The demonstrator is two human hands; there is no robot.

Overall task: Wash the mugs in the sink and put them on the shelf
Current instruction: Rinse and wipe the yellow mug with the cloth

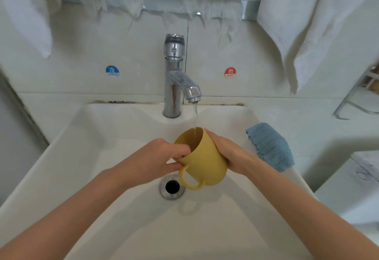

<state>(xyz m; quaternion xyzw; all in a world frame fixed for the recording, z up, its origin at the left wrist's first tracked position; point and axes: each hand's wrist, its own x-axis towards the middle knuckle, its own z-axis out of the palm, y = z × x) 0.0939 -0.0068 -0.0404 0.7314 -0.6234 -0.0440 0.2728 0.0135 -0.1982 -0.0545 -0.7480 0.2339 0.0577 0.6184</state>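
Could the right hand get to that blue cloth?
Probably yes: the blue cloth lies just beside the right hand, nothing between them, though that hand now holds the yellow mug.

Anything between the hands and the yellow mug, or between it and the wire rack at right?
No: left hand and right hand both grip the yellow mug under the tap. Toward the wire rack, only a blue cloth lies on the sink edge; a lifted mug should clear it.
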